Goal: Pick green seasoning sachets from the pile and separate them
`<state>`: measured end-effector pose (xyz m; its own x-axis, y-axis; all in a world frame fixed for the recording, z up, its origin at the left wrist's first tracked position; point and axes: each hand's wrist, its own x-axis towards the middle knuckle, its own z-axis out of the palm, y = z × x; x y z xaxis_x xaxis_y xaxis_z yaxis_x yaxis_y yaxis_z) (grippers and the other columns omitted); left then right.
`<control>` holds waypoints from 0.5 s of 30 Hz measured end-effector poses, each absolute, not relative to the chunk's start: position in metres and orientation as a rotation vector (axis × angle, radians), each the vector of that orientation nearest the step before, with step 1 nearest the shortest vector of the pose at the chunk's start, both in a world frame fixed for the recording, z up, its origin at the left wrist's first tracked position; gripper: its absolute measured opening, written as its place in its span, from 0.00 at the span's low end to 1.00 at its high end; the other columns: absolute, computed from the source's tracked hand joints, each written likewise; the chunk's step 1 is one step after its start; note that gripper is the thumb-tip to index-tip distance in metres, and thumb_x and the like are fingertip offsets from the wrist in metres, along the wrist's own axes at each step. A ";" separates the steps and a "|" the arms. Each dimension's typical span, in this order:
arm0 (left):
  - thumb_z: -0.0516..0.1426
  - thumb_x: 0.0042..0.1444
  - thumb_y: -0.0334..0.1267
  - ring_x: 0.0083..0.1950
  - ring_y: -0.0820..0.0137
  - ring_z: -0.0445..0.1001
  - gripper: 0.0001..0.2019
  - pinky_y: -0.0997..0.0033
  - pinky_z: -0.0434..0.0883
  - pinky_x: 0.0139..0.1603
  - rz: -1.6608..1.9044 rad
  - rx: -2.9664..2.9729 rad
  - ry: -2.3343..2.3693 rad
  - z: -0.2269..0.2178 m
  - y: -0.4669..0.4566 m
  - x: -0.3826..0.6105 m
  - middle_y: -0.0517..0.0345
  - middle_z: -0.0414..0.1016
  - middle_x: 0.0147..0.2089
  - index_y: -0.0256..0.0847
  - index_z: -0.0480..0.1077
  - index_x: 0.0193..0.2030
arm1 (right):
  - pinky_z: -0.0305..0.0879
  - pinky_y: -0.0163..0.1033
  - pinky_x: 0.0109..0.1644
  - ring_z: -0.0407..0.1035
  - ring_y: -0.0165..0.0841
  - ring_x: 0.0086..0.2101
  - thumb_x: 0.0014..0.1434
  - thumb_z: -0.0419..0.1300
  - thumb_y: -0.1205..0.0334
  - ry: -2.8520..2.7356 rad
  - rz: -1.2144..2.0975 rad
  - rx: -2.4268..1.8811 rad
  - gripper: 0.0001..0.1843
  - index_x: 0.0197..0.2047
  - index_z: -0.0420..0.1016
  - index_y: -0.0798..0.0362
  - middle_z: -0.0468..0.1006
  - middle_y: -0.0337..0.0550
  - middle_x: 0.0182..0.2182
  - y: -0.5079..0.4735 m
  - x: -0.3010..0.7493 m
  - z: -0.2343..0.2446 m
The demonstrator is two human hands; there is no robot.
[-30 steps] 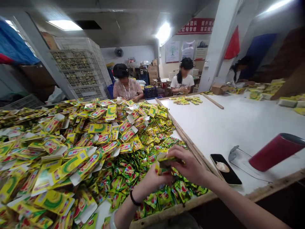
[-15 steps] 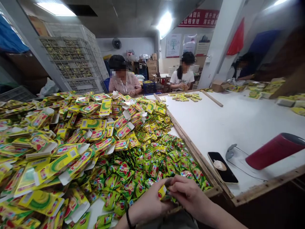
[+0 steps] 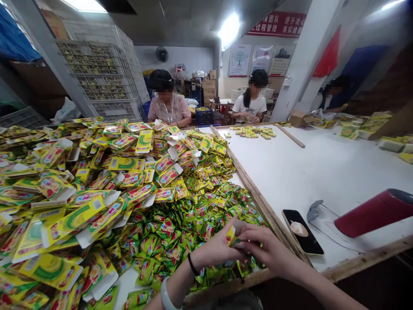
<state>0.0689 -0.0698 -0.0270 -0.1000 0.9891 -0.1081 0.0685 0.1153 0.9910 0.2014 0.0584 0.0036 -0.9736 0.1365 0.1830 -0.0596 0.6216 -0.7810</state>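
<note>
My left hand (image 3: 217, 249) is closed around a small yellow carton (image 3: 231, 236), of which only a corner shows between thumb and fingers. My right hand (image 3: 272, 249) meets it from the right, its fingers bent and pressed together at the carton's end. Whatever lies between those right fingers is hidden. Both hands are over the near edge of a heap of shiny green sachets (image 3: 167, 252). Left of the sachets spreads a big pile of yellow printed cartons (image 3: 80, 221), several with open white flaps.
A wooden rail (image 3: 258, 198) borders the heap. Right of it a phone (image 3: 306, 241), glasses (image 3: 312, 211) and a dark red cylinder (image 3: 371, 214) lie on the white table (image 3: 290, 172). Several people sit across the tables. Stacked crates (image 3: 100, 77) stand at back left.
Both hands have moved up and slightly right with the carton, farther over the sachets. My left forearm shows more, with a pale bracelet now visible. The view has shifted a little.
</note>
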 end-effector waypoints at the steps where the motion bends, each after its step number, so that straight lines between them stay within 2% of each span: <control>1: 0.62 0.47 0.39 0.55 0.61 0.68 0.43 0.63 0.65 0.55 1.187 1.171 1.468 -0.027 -0.068 0.063 0.47 0.64 0.59 0.41 0.43 0.66 | 0.62 0.33 0.33 0.66 0.29 0.29 0.63 0.53 0.58 -2.604 1.233 -0.144 0.14 0.29 0.73 0.54 0.71 0.39 0.27 0.071 0.198 0.005; 3: 0.58 0.53 0.46 0.57 0.60 0.65 0.35 0.60 0.62 0.58 1.226 1.263 1.903 -0.028 -0.067 0.045 0.46 0.63 0.60 0.40 0.50 0.64 | 0.62 0.33 0.28 0.66 0.29 0.25 0.63 0.51 0.53 -2.575 0.981 -0.374 0.17 0.31 0.73 0.53 0.72 0.40 0.26 0.102 0.187 0.009; 5: 0.51 0.58 0.51 0.57 0.56 0.63 0.28 0.53 0.60 0.58 1.110 1.283 2.508 -0.032 -0.064 0.023 0.42 0.65 0.56 0.36 0.58 0.60 | 0.64 0.36 0.30 0.67 0.31 0.27 0.64 0.48 0.53 -2.530 0.500 -0.591 0.17 0.36 0.73 0.54 0.73 0.44 0.31 0.133 0.172 0.015; 7: 0.45 0.60 0.53 0.54 0.51 0.64 0.28 0.49 0.62 0.53 0.816 1.214 2.930 -0.039 -0.061 0.006 0.36 0.68 0.51 0.30 0.62 0.56 | 0.65 0.43 0.35 0.68 0.40 0.36 0.64 0.47 0.54 -2.479 0.287 -0.692 0.18 0.46 0.70 0.57 0.71 0.56 0.44 0.149 0.151 0.015; 9: 0.43 0.61 0.53 0.51 0.48 0.65 0.29 0.48 0.63 0.49 0.570 1.188 3.061 -0.048 -0.058 -0.003 0.34 0.69 0.47 0.26 0.66 0.52 | 0.64 0.47 0.41 0.64 0.46 0.46 0.64 0.47 0.55 -2.524 0.213 -0.648 0.20 0.52 0.66 0.58 0.65 0.61 0.52 0.145 0.127 0.005; 10: 0.43 0.61 0.52 0.50 0.47 0.65 0.28 0.48 0.63 0.48 0.515 1.200 3.064 -0.053 -0.059 -0.004 0.34 0.69 0.46 0.26 0.68 0.50 | 0.63 0.47 0.45 0.62 0.46 0.49 0.63 0.48 0.55 -2.584 0.195 -0.574 0.19 0.52 0.67 0.57 0.66 0.59 0.53 0.137 0.115 -0.003; 12: 0.46 0.60 0.48 0.49 0.49 0.66 0.24 0.50 0.63 0.49 0.504 1.249 3.026 -0.061 -0.062 -0.003 0.36 0.70 0.45 0.29 0.70 0.47 | 0.60 0.46 0.50 0.62 0.44 0.50 0.57 0.58 0.52 -2.723 0.187 -0.405 0.18 0.47 0.71 0.53 0.72 0.52 0.47 0.117 0.094 -0.024; 15: 0.48 0.59 0.42 0.48 0.56 0.68 0.18 0.57 0.63 0.50 0.554 1.296 2.955 -0.069 -0.071 0.000 0.43 0.72 0.44 0.34 0.70 0.50 | 0.60 0.47 0.48 0.65 0.45 0.45 0.53 0.63 0.55 -2.856 0.208 -0.301 0.12 0.35 0.75 0.54 0.76 0.52 0.36 0.102 0.077 -0.054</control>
<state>-0.0004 -0.0711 -0.0690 -0.6794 0.6889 0.2528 0.7337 0.6311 0.2518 0.0770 0.1021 -0.0537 -0.9444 0.2223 0.2423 0.1848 0.9683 -0.1682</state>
